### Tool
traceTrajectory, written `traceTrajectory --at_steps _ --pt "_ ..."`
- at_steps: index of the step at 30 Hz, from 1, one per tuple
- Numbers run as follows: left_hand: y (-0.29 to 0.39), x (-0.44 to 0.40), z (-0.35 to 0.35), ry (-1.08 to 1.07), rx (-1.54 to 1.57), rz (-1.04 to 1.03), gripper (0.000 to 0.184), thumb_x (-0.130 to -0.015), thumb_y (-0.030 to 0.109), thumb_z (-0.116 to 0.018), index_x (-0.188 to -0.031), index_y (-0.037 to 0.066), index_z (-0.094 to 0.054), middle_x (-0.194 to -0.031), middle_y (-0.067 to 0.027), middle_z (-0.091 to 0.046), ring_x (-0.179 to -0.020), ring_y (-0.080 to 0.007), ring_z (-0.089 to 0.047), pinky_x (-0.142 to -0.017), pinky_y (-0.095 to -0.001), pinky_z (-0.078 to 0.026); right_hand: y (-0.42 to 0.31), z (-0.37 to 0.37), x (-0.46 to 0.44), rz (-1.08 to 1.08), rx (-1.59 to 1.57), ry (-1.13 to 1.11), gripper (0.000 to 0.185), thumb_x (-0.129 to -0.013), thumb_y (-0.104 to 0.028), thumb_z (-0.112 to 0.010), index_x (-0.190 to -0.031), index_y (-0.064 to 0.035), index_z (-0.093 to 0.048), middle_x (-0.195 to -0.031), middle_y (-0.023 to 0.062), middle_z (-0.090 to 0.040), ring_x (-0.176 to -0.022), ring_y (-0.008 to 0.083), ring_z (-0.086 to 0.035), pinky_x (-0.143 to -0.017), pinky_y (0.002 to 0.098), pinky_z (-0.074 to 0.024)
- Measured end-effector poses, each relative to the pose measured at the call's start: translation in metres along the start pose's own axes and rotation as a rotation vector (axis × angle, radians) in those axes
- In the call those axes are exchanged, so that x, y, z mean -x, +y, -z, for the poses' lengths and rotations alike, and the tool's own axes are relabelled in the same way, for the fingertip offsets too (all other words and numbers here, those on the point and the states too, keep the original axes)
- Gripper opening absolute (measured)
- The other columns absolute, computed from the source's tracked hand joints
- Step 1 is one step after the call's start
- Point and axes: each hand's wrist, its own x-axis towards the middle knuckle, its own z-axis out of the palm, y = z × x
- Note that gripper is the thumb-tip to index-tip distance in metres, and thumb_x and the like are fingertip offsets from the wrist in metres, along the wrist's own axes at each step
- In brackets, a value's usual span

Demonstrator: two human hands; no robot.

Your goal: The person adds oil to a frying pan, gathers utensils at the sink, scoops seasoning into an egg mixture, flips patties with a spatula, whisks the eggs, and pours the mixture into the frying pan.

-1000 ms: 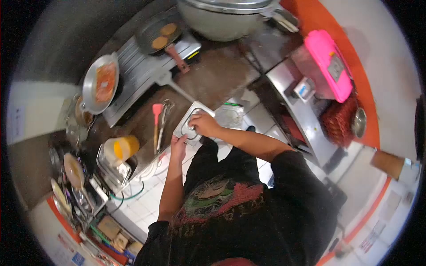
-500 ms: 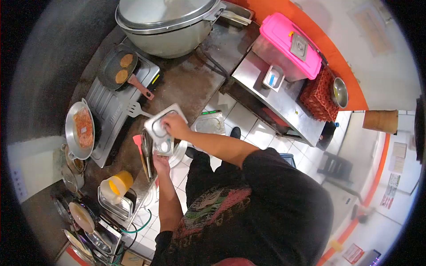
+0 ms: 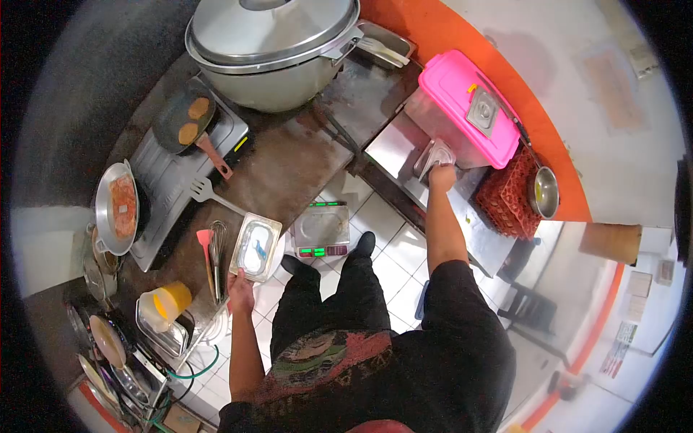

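My left hand [image 3: 241,292] grips the near end of a small rectangular metal container [image 3: 235,258]. White contents and a blue utensil [image 3: 260,249] show inside it. Over the steel table at the right, my right hand [image 3: 442,177] is closed at the edge of a small metal lid [image 3: 439,152], beside the clear box with the pink lid [image 3: 453,94]. The lid appears to lie at or over another small metal container, mostly hidden. Near my left hand, a whisk [image 3: 218,252], a red spatula [image 3: 207,249] and a slotted turner [image 3: 209,193] lie on the counter.
A pan with two brown patties [image 3: 184,119] and a pan of reddish food [image 3: 115,209] sit on the stove [image 3: 155,173]. A large lidded pot [image 3: 267,72] stands behind. A digital scale [image 3: 321,227] with green displays is below, between the counter and my feet.
My right hand has moved the lid away from the left-hand container to the steel table at the right. The left-hand container is uncovered now and has shifted slightly down and left.
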Motion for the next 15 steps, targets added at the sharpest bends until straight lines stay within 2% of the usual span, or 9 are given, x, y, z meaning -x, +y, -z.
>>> traceTrajectory --at_steps 1,4,7,8,9,11,13,14,15 --pt "0.001 0.004 -0.005 -0.026 -0.003 -0.009 0.034 -0.095 0.011 -0.051 -0.128 0.007 -0.048 -0.131 -0.0088 -0.053 -0.120 -0.0220 -0.051 -0.100 -0.0415 -0.042 0.007 -0.007 -0.014 -0.008 0.022 -0.015 0.023 -0.072 -0.023 -0.066 -0.084 -0.0035 -0.068 -0.086 0.0205 -0.068 -0.085 0.0382 -0.066 -0.077 0.0440 -0.0519" --pt "0.003 0.019 -0.021 -0.008 -0.124 -0.034 0.036 -0.094 0.008 -0.052 -0.129 0.007 -0.047 -0.133 -0.0080 -0.051 -0.121 -0.0216 -0.050 -0.101 -0.0388 -0.041 0.044 -0.050 -0.045 0.213 0.022 -0.021 0.023 -0.075 -0.023 -0.065 -0.085 -0.0021 -0.066 -0.087 0.0195 -0.067 -0.086 0.0376 -0.065 -0.075 0.0456 -0.0519" --pt "0.017 0.039 -0.057 0.001 -0.111 -0.079 0.033 -0.095 0.008 -0.050 -0.128 0.005 -0.048 -0.129 -0.0075 -0.053 -0.118 -0.0190 -0.051 -0.100 -0.0352 -0.040 0.023 -0.051 -0.042 0.048 0.017 -0.152 0.033 -0.078 -0.025 -0.062 -0.093 0.0040 -0.066 -0.095 0.0233 -0.066 -0.088 0.0399 -0.065 -0.077 0.0457 -0.0513" --pt "0.023 0.043 -0.071 -0.011 -0.088 -0.097 0.033 -0.096 0.008 -0.050 -0.128 0.004 -0.049 -0.128 -0.0073 -0.054 -0.117 -0.0181 -0.051 -0.100 -0.0340 -0.039 0.006 -0.042 -0.027 0.143 -0.133 -0.097 0.033 -0.078 -0.022 -0.062 -0.099 0.0037 -0.066 -0.093 0.0189 -0.067 -0.082 0.0333 -0.066 -0.075 0.0404 -0.0513" --pt "0.029 0.045 -0.080 -0.019 -0.074 -0.116 0.032 -0.096 0.007 -0.049 -0.128 0.004 -0.049 -0.127 -0.0072 -0.055 -0.116 -0.0172 -0.051 -0.100 -0.0327 -0.039 -0.012 -0.029 -0.011 0.172 -0.142 -0.124 0.033 -0.078 -0.022 -0.062 -0.099 0.0037 -0.066 -0.093 0.0189 -0.067 -0.082 0.0333 -0.066 -0.075 0.0404 -0.0513" --pt "0.034 0.051 -0.090 -0.038 -0.082 -0.147 0.032 -0.097 0.007 -0.048 -0.128 0.003 -0.050 -0.127 -0.0074 -0.055 -0.117 -0.0161 -0.051 -0.100 -0.0316 -0.038 -0.059 0.018 0.043 0.521 -0.558 -0.343 0.028 -0.080 -0.016 -0.063 -0.102 0.0014 -0.067 -0.089 0.0112 -0.067 -0.076 0.0211 -0.063 -0.072 0.0330 -0.0495" --pt "0.048 0.060 -0.111 -0.026 -0.111 -0.163 0.031 -0.097 0.009 -0.049 -0.127 0.002 -0.050 -0.125 -0.0069 -0.056 -0.115 -0.0154 -0.052 -0.099 -0.0317 -0.039 -0.122 0.097 0.125 0.408 -0.673 -0.731 0.020 -0.083 -0.008 -0.062 -0.100 -0.0005 -0.068 -0.085 0.0051 -0.066 -0.076 0.0116 -0.058 -0.070 0.0262 -0.0466" --pt "0.055 0.066 -0.121 -0.025 -0.152 -0.170 0.031 -0.097 0.010 -0.049 -0.126 0.002 -0.051 -0.123 -0.0064 -0.058 -0.112 -0.0147 -0.053 -0.099 -0.0318 -0.039 -0.142 0.122 0.158 0.454 -0.805 -0.942 0.018 -0.085 -0.007 -0.062 -0.100 -0.0009 -0.068 -0.084 0.0034 -0.066 -0.076 0.0101 -0.058 -0.069 0.0238 -0.0457" --pt "0.060 0.070 -0.125 -0.021 -0.144 -0.175 0.031 -0.097 0.010 -0.049 -0.126 0.002 -0.051 -0.123 -0.0064 -0.058 -0.112 -0.0147 -0.053 -0.099 -0.0318 -0.039 -0.155 0.143 0.190 0.544 -0.746 -1.036 0.016 -0.087 -0.006 -0.060 -0.099 -0.0009 -0.068 -0.087 0.0044 -0.067 -0.077 0.0088 -0.059 -0.068 0.0216 -0.0449"
